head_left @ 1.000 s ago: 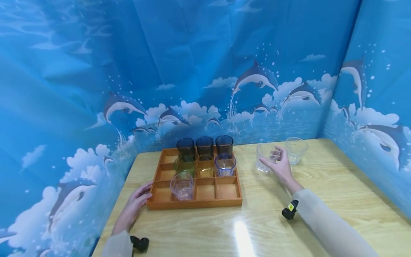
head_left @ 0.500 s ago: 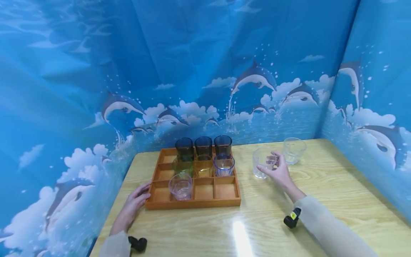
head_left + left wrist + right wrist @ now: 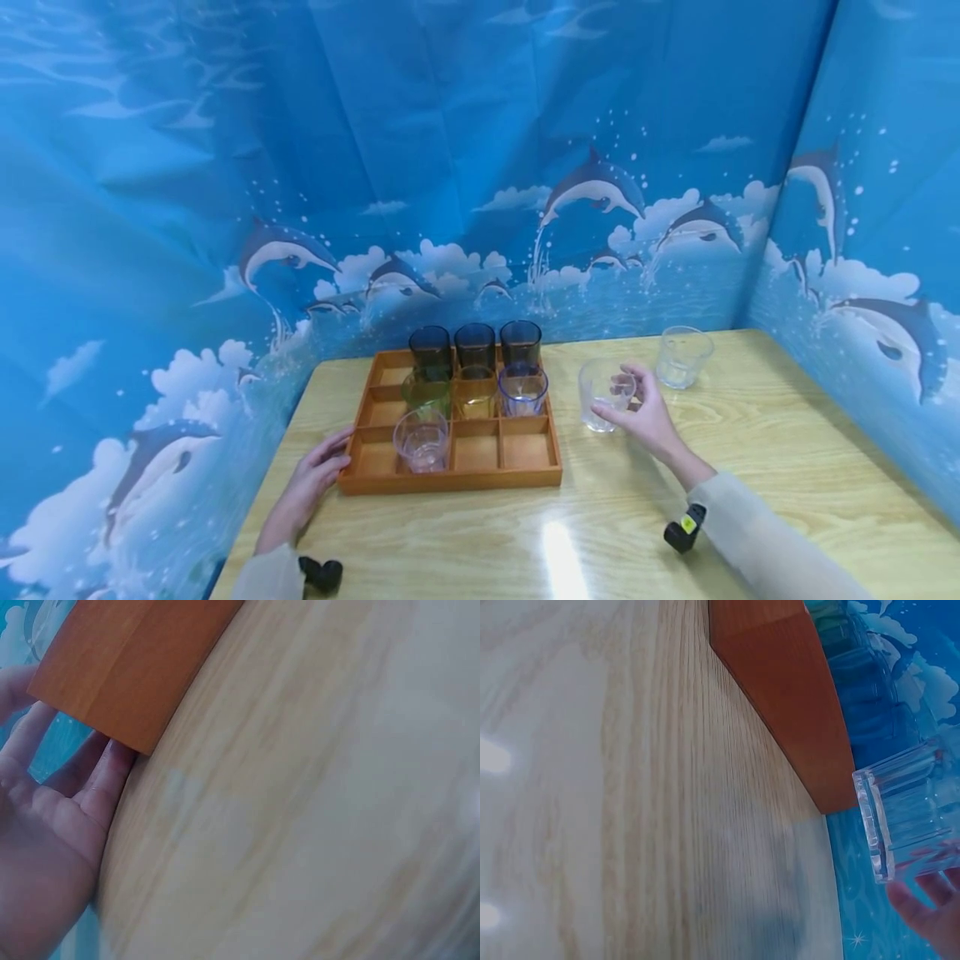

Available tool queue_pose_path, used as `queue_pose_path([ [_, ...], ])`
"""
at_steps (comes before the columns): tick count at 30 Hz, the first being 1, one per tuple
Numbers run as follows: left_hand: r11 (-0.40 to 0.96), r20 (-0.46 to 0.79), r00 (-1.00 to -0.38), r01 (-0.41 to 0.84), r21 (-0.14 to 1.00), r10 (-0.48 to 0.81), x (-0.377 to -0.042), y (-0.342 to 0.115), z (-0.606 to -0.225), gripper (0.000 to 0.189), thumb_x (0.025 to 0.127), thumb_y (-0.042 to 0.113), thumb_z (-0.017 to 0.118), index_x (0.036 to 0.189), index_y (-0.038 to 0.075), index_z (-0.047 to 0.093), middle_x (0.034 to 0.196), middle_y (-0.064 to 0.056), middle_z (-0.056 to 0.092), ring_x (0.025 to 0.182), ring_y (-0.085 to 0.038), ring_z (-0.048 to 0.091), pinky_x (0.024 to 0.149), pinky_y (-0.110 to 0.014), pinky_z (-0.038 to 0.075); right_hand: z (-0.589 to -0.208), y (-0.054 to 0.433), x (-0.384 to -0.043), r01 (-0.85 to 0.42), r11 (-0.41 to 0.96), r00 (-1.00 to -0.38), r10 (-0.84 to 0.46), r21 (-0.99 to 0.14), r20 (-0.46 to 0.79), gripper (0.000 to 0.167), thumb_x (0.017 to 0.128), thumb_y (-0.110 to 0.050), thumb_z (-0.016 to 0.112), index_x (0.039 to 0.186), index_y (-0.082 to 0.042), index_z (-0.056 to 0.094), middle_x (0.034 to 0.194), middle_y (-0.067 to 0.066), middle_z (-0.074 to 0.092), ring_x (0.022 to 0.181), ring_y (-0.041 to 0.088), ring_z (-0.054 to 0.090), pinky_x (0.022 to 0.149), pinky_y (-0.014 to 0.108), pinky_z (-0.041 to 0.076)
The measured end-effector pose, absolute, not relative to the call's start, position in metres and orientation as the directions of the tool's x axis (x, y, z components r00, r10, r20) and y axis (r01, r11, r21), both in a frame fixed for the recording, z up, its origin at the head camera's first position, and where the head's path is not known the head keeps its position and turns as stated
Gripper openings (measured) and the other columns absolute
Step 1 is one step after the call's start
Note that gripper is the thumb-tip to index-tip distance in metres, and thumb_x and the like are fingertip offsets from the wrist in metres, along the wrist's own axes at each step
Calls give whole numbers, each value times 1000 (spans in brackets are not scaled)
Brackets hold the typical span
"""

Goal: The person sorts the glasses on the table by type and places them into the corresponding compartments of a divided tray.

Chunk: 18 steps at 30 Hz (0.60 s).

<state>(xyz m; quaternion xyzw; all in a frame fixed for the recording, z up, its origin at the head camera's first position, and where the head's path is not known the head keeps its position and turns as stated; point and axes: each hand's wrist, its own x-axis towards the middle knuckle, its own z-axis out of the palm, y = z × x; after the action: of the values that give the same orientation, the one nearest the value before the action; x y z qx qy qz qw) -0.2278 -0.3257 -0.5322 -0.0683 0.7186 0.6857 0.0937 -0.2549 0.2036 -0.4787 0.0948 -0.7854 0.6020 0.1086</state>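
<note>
My right hand [image 3: 648, 421] grips a clear drinking glass [image 3: 595, 387], thumb on the near side and fingers round the far side. The glass is to the right of the wooden compartment tray [image 3: 450, 481]; its thick base [image 3: 875, 829] shows in the right wrist view. My left hand [image 3: 303, 487] rests against the tray's left side, fingers extended along it [image 3: 52, 817]. In the tray's back row stand three dark glasses [image 3: 475, 343]. A green glass [image 3: 425, 393], an amber glass [image 3: 476, 398] and a blue-rimmed glass [image 3: 522, 392] fill the middle row's right part. A pale pinkish glass [image 3: 422, 440] sits in the front row.
Another clear glass [image 3: 683, 358] stands at the table's back right, beyond my right hand. The light wooden table [image 3: 465, 542] reaches back to a blue dolphin-print backdrop [image 3: 450, 167], which also closes off the left and right sides.
My right hand has carried the clear glass left and nearer to me, towards the tray. The left hand stays at the tray's side. The view has shifted slightly.
</note>
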Motion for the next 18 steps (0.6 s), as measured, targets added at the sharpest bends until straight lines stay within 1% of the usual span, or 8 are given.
queue_pose_path([
  [6, 57, -230, -973, -228, 972, 26, -228, -326, -532, 59, 90, 21, 59, 143, 12, 35, 150, -10, 24, 135, -26, 20, 107, -50, 18, -457, 190, -236, -271, 256, -962, -32, -928, 272, 79, 75, -10, 77, 135, 6, 28, 122, 26, 48, 107, 42, 49, 87, 41, 44],
  [10, 55, -225, -974, -223, 973, 25, -229, -326, -531, 59, 90, 21, 58, 143, 11, 35, 149, -10, 25, 134, -26, 22, 107, -49, 20, -453, 184, -230, -272, 248, -962, -47, -930, 269, 78, 74, -9, 77, 135, 5, 30, 121, 27, 48, 107, 42, 48, 88, 40, 44],
  [12, 51, -228, -973, -227, 973, 22, -228, -326, -531, 59, 90, 22, 59, 143, 11, 35, 149, -9, 26, 134, -26, 23, 107, -49, 20, -453, 182, -228, -277, 243, -961, -61, -930, 270, 79, 74, -8, 77, 135, 5, 30, 121, 28, 48, 108, 43, 48, 88, 42, 44],
  [16, 49, -238, -971, -237, 970, 12, -229, -325, -532, 60, 88, 24, 61, 142, 12, 37, 148, -9, 27, 133, -25, 23, 107, -50, 20, -453, 178, -225, -294, 234, -956, -79, -926, 284, 79, 73, -5, 76, 135, 5, 29, 121, 28, 48, 108, 43, 48, 89, 48, 43],
  [18, 56, -232, -972, -230, 971, 24, -228, -326, -531, 61, 90, 24, 59, 144, 11, 35, 149, -10, 24, 134, -26, 22, 107, -50, 20, -452, 175, -225, -308, 227, -951, -88, -924, 296, 79, 73, -4, 76, 136, 6, 29, 122, 29, 48, 108, 43, 48, 89, 52, 42],
])
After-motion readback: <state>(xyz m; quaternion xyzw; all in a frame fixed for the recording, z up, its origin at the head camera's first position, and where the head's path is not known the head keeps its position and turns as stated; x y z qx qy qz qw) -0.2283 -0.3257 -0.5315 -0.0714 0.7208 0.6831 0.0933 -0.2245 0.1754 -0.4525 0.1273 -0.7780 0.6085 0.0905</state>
